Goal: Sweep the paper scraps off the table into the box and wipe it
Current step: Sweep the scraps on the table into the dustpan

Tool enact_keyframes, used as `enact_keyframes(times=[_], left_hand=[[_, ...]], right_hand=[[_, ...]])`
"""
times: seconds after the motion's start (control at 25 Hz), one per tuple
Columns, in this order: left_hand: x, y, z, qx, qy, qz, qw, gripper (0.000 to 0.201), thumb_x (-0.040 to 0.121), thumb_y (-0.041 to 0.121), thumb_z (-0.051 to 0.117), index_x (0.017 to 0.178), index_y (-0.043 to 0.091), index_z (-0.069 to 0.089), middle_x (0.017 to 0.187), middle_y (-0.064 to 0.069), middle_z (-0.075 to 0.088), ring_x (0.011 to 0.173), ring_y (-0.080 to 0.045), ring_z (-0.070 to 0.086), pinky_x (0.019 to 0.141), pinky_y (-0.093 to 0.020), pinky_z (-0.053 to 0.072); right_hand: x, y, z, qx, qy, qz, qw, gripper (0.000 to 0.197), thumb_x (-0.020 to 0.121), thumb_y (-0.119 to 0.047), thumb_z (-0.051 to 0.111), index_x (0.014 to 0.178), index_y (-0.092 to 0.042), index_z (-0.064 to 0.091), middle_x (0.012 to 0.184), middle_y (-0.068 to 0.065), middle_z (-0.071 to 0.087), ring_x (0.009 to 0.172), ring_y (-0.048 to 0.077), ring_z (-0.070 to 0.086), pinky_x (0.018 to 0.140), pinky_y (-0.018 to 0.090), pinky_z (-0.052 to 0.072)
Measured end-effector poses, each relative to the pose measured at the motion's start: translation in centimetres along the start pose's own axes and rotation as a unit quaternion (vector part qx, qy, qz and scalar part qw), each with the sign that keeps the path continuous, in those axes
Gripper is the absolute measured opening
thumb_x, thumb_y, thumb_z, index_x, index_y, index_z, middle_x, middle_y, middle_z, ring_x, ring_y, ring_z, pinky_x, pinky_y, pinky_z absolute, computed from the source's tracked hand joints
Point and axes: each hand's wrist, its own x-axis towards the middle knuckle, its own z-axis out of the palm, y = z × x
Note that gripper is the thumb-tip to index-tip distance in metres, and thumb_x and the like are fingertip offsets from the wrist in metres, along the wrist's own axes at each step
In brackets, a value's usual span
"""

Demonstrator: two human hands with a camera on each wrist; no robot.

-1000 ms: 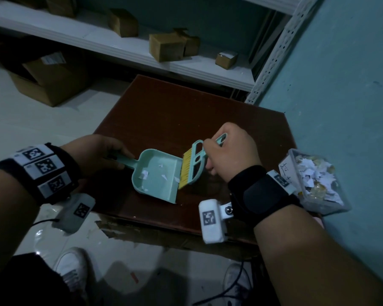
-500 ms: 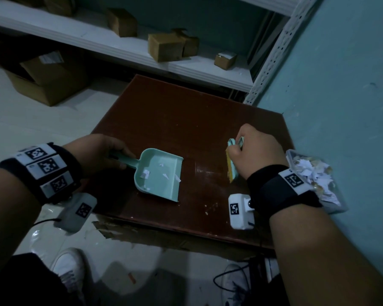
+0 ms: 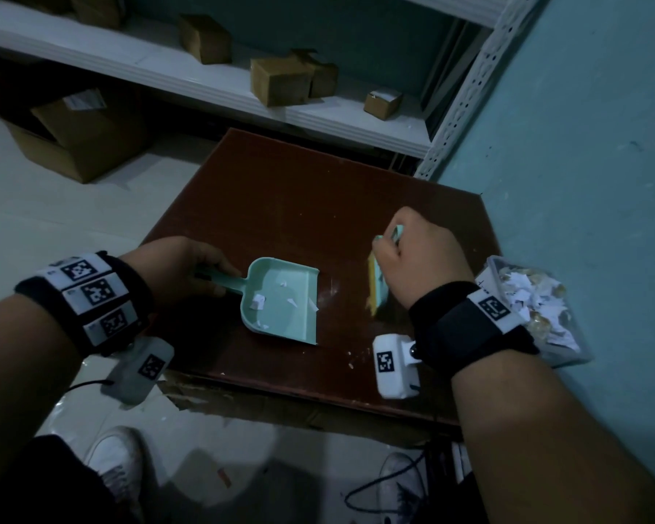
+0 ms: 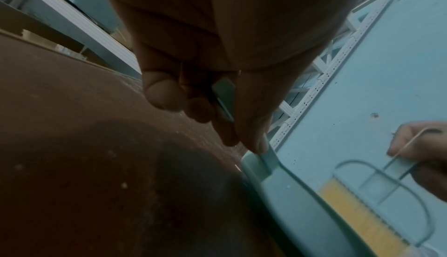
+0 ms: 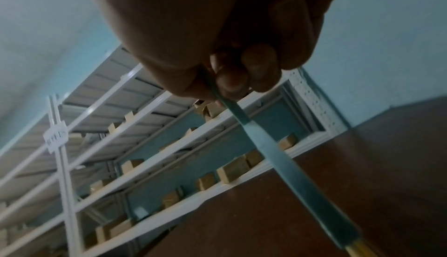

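A mint-green dustpan lies flat on the dark brown table, with a few white paper scraps inside it. My left hand grips its handle at the table's left edge. My right hand holds a mint brush with yellow bristles upright on the table, a short way right of the pan's mouth. The brush handle runs down from my curled fingers. Tiny crumbs lie near the front edge. A clear box of scraps sits at the table's right edge.
A teal wall stands close on the right. White metal shelving with small cardboard boxes runs behind the table. A large carton sits on the floor at the left. A black cable lies by my shoes below the table.
My right hand has carried the brush from the dustpan's mouth to the right, and set it upright near the box. The left hand and dustpan have stayed put.
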Motion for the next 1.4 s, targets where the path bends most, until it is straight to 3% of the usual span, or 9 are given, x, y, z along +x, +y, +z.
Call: enact_keyframes(times=[0.2,0.28,0.44,0.64,0.8,0.96,1.08,1.24,1.4], left_hand=[[-0.1,0.5,0.0,-0.004,-0.009,-0.012,1.0,0.035,0.087,0.029,0.081,0.097,0.057,0.063,0.105,0.018,0.07,0.097,-0.009,0.066,0.096,-0.038,0.054],[-0.2,0.7,0.1,-0.007,-0.004,-0.012,1.0,0.032,0.087,0.028,0.081,0.102,0.053,0.066,0.105,0.017,0.07,0.097,-0.009,0.066,0.096,-0.038,0.054],[-0.3,0.7,0.2,-0.009,-0.003,-0.01,1.0,0.033,0.087,0.028,0.081,0.101,0.053,0.065,0.103,0.02,0.069,0.098,-0.009,0.065,0.095,-0.035,0.052],[-0.3,0.6,0.1,-0.01,-0.007,-0.01,1.0,0.033,0.087,0.028,0.081,0.1,0.053,0.063,0.102,0.021,0.068,0.098,-0.009,0.065,0.095,-0.035,0.052],[-0.2,0.4,0.1,-0.008,-0.005,-0.008,1.0,0.035,0.086,0.028,0.082,0.099,0.055,0.063,0.102,0.02,0.068,0.096,-0.008,0.065,0.095,-0.034,0.052],[-0.2,0.2,0.2,-0.006,-0.011,-0.011,1.0,0.034,0.087,0.028,0.081,0.1,0.054,0.063,0.105,0.02,0.068,0.098,-0.008,0.064,0.096,-0.035,0.052],[-0.2,0.3,0.1,-0.01,-0.009,-0.014,1.0,0.034,0.087,0.03,0.081,0.1,0.056,0.063,0.106,0.019,0.07,0.098,-0.009,0.065,0.097,-0.038,0.053],[-0.5,-0.1,-0.2,-0.002,-0.004,-0.004,1.0,0.034,0.087,0.029,0.081,0.105,0.053,0.066,0.109,0.016,0.071,0.1,-0.01,0.065,0.097,-0.038,0.053],[-0.9,-0.2,-1.0,0.02,0.007,-0.009,1.0,0.033,0.087,0.031,0.08,0.11,0.051,0.067,0.111,0.016,0.071,0.1,-0.01,0.065,0.096,-0.037,0.053]], right_hand=[[-0.9,-1.2,1.5,0.085,-0.074,-0.023,0.993,0.011,0.101,-0.028,0.053,0.093,-0.023,0.058,0.078,0.002,0.067,0.072,0.023,0.067,0.074,0.051,0.06],[-0.8,-1.5,1.5,0.138,-0.056,-0.025,0.989,0.012,0.102,-0.028,0.053,0.094,-0.023,0.06,0.078,0.002,0.069,0.072,0.022,0.067,0.074,0.052,0.06],[0.1,-0.1,1.0,0.051,0.006,-0.002,0.999,0.01,0.103,-0.031,0.051,0.099,-0.024,0.056,0.083,0.002,0.068,0.078,0.024,0.069,0.075,0.05,0.062],[-0.1,-1.1,2.0,0.145,-0.062,-0.028,0.987,0.016,0.102,-0.028,0.053,0.091,-0.021,0.063,0.078,0.002,0.068,0.072,0.022,0.066,0.075,0.052,0.059],[1.1,0.1,1.1,0.089,0.011,0.031,0.995,0.016,0.103,-0.032,0.051,0.095,-0.021,0.059,0.084,0.002,0.068,0.079,0.024,0.067,0.076,0.049,0.061],[0.6,-1.1,2.5,0.111,-0.052,0.001,0.992,0.018,0.102,-0.029,0.051,0.089,-0.02,0.06,0.08,0.003,0.066,0.072,0.022,0.064,0.067,0.04,0.054],[1.2,-1.0,1.8,0.124,-0.017,0.007,0.992,0.017,0.103,-0.03,0.051,0.092,-0.021,0.061,0.081,0.002,0.067,0.072,0.02,0.064,0.064,0.037,0.052],[1.1,-0.4,2.0,0.082,-0.038,0.013,0.996,0.016,0.104,-0.032,0.05,0.094,-0.022,0.059,0.085,0.003,0.068,0.078,0.024,0.067,0.076,0.05,0.06],[1.3,-0.9,1.8,0.129,-0.031,0.001,0.991,0.018,0.103,-0.028,0.051,0.091,-0.018,0.061,0.08,0.003,0.065,0.071,0.02,0.062,0.064,0.037,0.05]])
